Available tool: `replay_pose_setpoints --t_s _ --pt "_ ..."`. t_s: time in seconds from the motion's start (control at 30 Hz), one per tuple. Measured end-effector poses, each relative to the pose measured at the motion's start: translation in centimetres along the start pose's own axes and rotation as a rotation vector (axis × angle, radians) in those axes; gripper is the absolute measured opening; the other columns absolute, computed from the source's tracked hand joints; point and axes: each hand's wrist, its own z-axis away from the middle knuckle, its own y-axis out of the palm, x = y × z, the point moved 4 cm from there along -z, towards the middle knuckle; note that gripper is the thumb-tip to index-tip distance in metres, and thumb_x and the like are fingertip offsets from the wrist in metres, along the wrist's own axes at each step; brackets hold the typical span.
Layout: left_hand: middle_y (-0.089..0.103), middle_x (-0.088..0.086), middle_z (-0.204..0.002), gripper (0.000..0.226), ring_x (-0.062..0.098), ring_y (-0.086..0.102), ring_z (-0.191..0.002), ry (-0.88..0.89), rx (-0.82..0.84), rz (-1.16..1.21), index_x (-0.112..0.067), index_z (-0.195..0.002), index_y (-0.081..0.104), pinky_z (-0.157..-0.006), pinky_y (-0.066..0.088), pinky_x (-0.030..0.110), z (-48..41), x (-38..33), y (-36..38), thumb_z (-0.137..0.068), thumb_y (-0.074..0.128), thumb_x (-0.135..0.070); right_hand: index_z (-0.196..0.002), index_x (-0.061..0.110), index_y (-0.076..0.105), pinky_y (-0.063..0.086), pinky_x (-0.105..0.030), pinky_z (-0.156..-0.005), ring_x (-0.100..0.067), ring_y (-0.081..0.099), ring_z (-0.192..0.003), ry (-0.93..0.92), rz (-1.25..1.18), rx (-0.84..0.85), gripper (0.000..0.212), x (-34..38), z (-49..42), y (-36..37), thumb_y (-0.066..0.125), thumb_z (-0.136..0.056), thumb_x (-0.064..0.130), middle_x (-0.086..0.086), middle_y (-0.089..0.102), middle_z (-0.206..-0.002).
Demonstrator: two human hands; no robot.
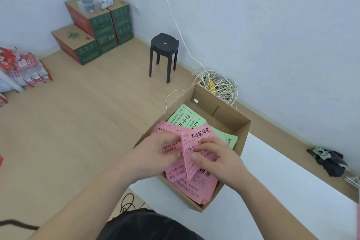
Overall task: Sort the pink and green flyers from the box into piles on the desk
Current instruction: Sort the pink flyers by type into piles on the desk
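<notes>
Two hands over box (230,116): L hand (153,155), R hand (222,161) fingers (206,147) pinch pink flyers (196,136); green flyers (180,116) behind.

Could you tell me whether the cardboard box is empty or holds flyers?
Not empty: the cardboard box holds green flyers at its far end and pink flyers nearer; the left hand and right hand pinch pink ones.

It looks like a bare back room used for storage: printed cartons (97,31) stacked in the corner, shrink-wrapped packs (21,68) on the wooden floor (87,113), a plastic stool (163,52), tangled cable (218,84) past the white desk (292,191)'s far corner
</notes>
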Motion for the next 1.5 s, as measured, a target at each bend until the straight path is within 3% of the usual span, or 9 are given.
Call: replay_pose_setpoints --t_s 0.17,0.37,0.53,0.67,1.0,1.07,1.17,1.37,1.5 --pt "0.009 -0.03 -0.164 0.067 -0.008 0.0 -0.151 0.031 0.043 -0.152 -0.087 -0.117 0.041 -0.127 0.02 0.036 0.2 0.4 1.6 -0.103 0.058 -0.023 -0.11 0.044 0.073 0.05 -0.037 -0.103 0.002 0.058 -0.119 0.021 -0.191 0.083 0.072 -0.5 -0.3 -0.2 0.071 -0.056 0.092 0.03 0.063 -0.124" --pt "0.044 -0.024 -0.149 0.059 0.0 0.045 -0.14 -0.042 -0.24 0.27 -0.046 -0.125 0.065 -0.101 0.054 0.027 0.6 0.8 -0.5 -0.099 0.053 0.005 -0.096 0.049 0.072 0.047 -0.043 -0.106 0.001 0.054 -0.125 0.054 -0.035 0.062 0.047 -1.2 -0.6 0.4 0.056 -0.074 0.087 0.035 0.054 -0.137" --pt "0.075 -0.001 -0.111 0.039 0.021 0.077 -0.092 -0.26 -0.184 0.341 -0.028 -0.141 0.051 -0.08 0.064 0.035 0.9 1.1 0.4 -0.104 0.054 -0.016 -0.1 0.048 0.074 0.041 -0.034 -0.108 0.006 0.047 -0.127 0.087 -0.051 0.048 0.077 -0.1 -0.1 0.0 0.061 -0.046 0.101 0.035 0.053 -0.132" --pt "0.079 0.0 -0.102 0.021 0.021 0.077 -0.093 -0.245 -0.136 0.372 -0.029 -0.111 0.071 -0.084 0.063 0.04 0.7 -0.5 0.7 -0.106 0.051 -0.032 -0.106 0.053 0.071 0.041 -0.032 -0.107 0.006 0.043 -0.13 0.07 -0.024 0.076 0.079 0.3 0.1 0.2 0.066 -0.042 0.1 0.038 0.047 -0.136" --pt "0.075 0.011 -0.12 0.028 0.037 0.071 -0.111 -0.201 -0.068 0.805 -0.017 -0.133 0.059 -0.101 0.054 0.055 0.2 -2.4 0.8 -0.108 0.049 -0.024 -0.112 0.041 0.069 0.047 -0.023 -0.088 0.007 0.049 -0.114 0.002 0.038 -0.103 0.072 2.1 1.3 1.1 0.068 -0.058 0.09 0.034 0.055 -0.116" --pt "0.074 0.009 -0.121 0.028 0.03 0.073 -0.11 -0.203 -0.099 0.757 -0.016 -0.134 0.059 -0.1 0.055 0.051 0.3 -2.3 0.1 -0.108 0.049 -0.019 -0.092 0.033 0.07 0.054 -0.03 -0.075 0.0 0.059 -0.094 0.015 0.056 -0.164 0.037 2.0 1.0 1.9 0.065 -0.08 0.067 0.022 0.065 -0.096" --pt "0.077 -0.008 -0.107 0.026 0.012 0.072 -0.103 -0.289 -0.219 0.462 -0.027 -0.112 0.07 -0.098 0.057 0.041 1.4 -1.1 -1.4 -0.105 0.052 -0.011 -0.063 0.017 0.042 0.046 -0.035 -0.054 -0.014 0.05 -0.061 0.03 0.096 -0.222 0.039 1.5 0.4 2.7 0.055 -0.093 0.039 0.003 0.053 -0.062" --pt "0.076 -0.005 -0.112 0.038 0.013 0.066 -0.115 -0.45 -0.259 0.39 -0.023 -0.124 0.066 -0.11 0.047 0.037 2.6 0.7 -2.2 -0.095 0.051 -0.003 -0.071 0.017 0.055 0.043 -0.027 -0.064 -0.01 0.053 -0.076 -0.014 0.223 -0.176 0.041 1.3 -0.4 3.1 0.054 -0.097 0.049 0.006 0.056 -0.077" --pt "0.078 0.01 -0.108 0.035 0.027 0.074 -0.105 -0.435 -0.292 0.474 -0.015 -0.115 0.069 -0.095 0.06 0.044 2.0 0.8 -2.5 -0.096 0.047 0.005 -0.082 0.029 0.063 0.047 -0.028 -0.072 -0.006 0.054 -0.085 -0.026 0.208 -0.149 0.037 1.3 -0.3 3.1 0.051 -0.096 0.061 0.011 0.058 -0.085"
